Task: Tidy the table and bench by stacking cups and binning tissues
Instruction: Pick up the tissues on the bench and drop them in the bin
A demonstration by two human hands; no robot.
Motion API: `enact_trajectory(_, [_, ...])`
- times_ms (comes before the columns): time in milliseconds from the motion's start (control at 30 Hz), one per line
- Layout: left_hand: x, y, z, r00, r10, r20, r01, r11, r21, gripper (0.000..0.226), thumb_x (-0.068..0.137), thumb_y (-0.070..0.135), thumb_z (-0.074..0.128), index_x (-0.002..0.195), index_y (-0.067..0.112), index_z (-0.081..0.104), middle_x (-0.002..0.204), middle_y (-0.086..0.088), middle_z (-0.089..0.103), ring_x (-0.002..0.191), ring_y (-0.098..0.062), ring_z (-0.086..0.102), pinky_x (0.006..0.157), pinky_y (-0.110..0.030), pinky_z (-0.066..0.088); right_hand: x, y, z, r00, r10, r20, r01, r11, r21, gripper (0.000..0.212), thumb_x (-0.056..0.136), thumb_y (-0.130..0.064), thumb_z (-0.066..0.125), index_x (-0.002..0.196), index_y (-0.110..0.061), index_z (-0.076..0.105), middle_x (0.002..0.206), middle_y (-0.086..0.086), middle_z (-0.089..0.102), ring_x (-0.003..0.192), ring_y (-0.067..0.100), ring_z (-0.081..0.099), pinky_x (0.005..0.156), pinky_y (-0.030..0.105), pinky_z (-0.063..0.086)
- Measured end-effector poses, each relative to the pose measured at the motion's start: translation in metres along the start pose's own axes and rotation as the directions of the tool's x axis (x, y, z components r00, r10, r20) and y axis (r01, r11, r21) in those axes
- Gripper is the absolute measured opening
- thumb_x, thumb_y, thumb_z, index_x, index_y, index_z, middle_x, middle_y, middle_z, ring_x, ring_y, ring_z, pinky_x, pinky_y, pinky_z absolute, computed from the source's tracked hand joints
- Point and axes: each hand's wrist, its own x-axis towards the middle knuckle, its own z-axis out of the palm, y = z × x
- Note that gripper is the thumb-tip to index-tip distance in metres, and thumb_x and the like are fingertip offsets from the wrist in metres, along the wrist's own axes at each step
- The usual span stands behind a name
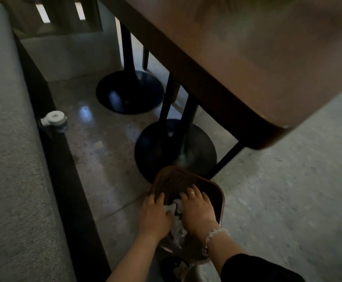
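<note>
Binning step, lower centre of frame: left hand (153,215) and right hand (198,211), fingers spread and flat, press crumpled white tissues (176,207) into the brown waste bin (221,202) on the floor; next, presumably, both hands lift clear without dragging tissues out

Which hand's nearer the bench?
Left. The left hand is at the bin rim facing the bench; the right hand lies past the tissues, toward the bin's other side.
</note>
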Motion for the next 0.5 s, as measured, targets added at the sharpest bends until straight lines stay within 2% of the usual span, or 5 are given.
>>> enact_trajectory(100, [-0.003,0.002,-0.016,0.996,0.072,0.053,-0.079,0.987,0.139,0.050,0.095,0.035,0.039,0.143,0.021,0.032,0.146,-0.007,0.037,0.134,-0.024,0.032,0.108,-0.034,0.031,0.000,-0.005,-0.025,0.995,0.046,-0.092,-0.045,0.999,0.015,0.051,0.093,-0.028,0.046,0.141,-0.015,0.033,0.148,0.012,0.030,0.138,0.029,0.025,0.112,0.041,0.025])
enact_trajectory(200, [-0.011,0.010,-0.030,0.995,0.088,-0.055,-0.077,0.981,0.179,0.031,0.096,0.031,0.037,0.121,0.020,0.052,0.128,-0.004,0.052,0.118,-0.020,0.047,0.093,-0.031,0.041,-0.005,-0.014,-0.043,0.990,0.079,-0.114,-0.079,0.997,-0.002,0.045,0.094,-0.027,0.045,0.136,-0.014,0.040,0.142,0.011,0.038,0.131,0.028,0.036,0.106,0.040,0.033])
enact_trajectory(333, [-0.013,0.003,-0.075,0.994,-0.030,-0.103,0.059,0.957,0.285,0.030,0.095,0.033,0.040,0.113,0.018,0.058,0.121,-0.005,0.057,0.111,-0.020,0.054,0.090,-0.030,0.044,-0.002,-0.047,-0.067,0.990,0.065,-0.123,-0.050,0.992,0.118,0.038,0.096,-0.021,0.037,0.132,-0.011,0.042,0.135,0.012,0.045,0.124,0.027,0.042,0.097,0.036,0.040])
enact_trajectory(433, [-0.018,-0.018,-0.135,0.978,-0.162,-0.129,0.198,0.914,0.354,0.031,0.093,0.034,0.041,0.111,0.018,0.060,0.120,-0.005,0.060,0.112,-0.022,0.057,0.090,-0.032,0.047,-0.003,-0.074,-0.094,0.961,0.067,-0.268,-0.007,0.976,0.220,0.035,0.090,-0.012,0.035,0.116,-0.006,0.058,0.121,0.016,0.057,0.114,0.024,0.055,0.090,0.033,0.046])
enact_trajectory(500, [-0.029,-0.024,-0.180,0.955,-0.231,-0.188,0.285,0.892,0.350,0.033,0.093,0.038,0.039,0.107,0.017,0.059,0.117,-0.004,0.061,0.110,-0.021,0.058,0.088,-0.032,0.048,-0.012,-0.093,-0.113,0.975,0.016,-0.223,0.043,0.965,0.258,0.038,0.091,-0.008,0.033,0.117,0.000,0.058,0.124,0.020,0.056,0.118,0.026,0.053,0.097,0.035,0.043])
